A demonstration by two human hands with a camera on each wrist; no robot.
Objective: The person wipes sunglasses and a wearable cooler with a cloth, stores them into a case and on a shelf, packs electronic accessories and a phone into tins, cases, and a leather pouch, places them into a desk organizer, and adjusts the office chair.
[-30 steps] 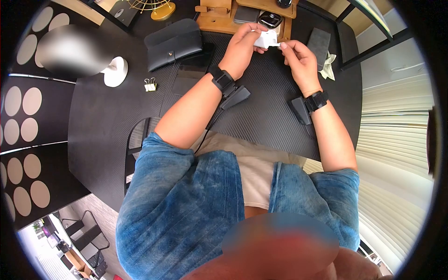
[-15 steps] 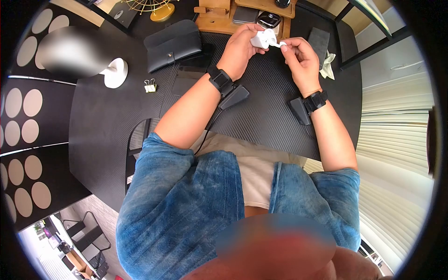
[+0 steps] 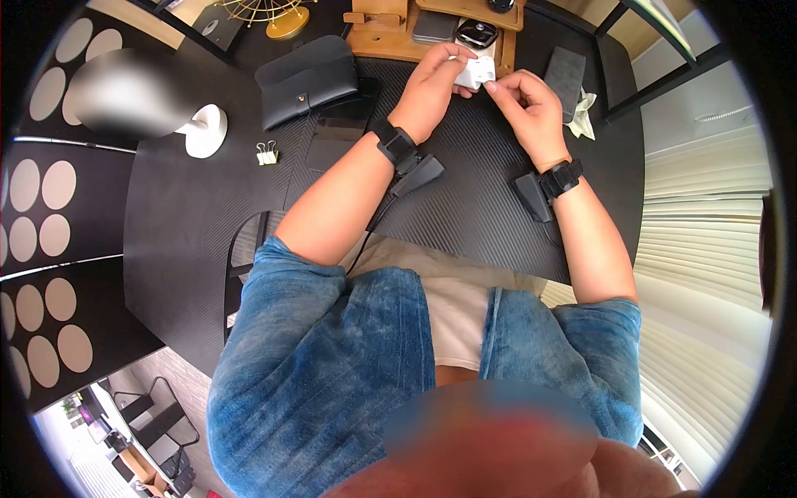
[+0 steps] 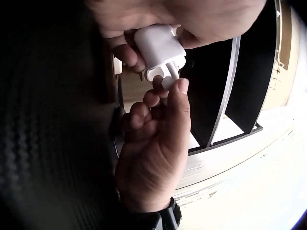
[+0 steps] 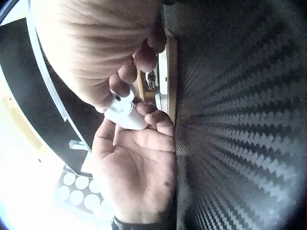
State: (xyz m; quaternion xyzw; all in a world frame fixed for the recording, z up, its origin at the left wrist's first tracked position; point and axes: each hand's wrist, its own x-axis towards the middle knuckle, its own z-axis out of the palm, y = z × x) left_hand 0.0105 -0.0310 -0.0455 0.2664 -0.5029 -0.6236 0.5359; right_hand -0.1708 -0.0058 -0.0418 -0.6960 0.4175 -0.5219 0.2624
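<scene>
A small white case is gripped by my left hand at the desk's far side. In the left wrist view the case lies between the fingers, its lid open. A white earbud is pinched by thumb and fingertips of my right hand, its stem against the open end of the case; how deep it sits cannot be told. The right wrist view shows the case in my left hand, with my right hand over its opening, partly hiding it.
Behind the hands stands a wooden organizer with a watch-like item. To the left are a black pouch, a binder clip and a white round base. A dark grey case and crumpled cloth lie right.
My right hand has moved slightly left, bringing its fingertips closer to the white case. The case has turned a little in my left hand, which stays at nearly the same place.
</scene>
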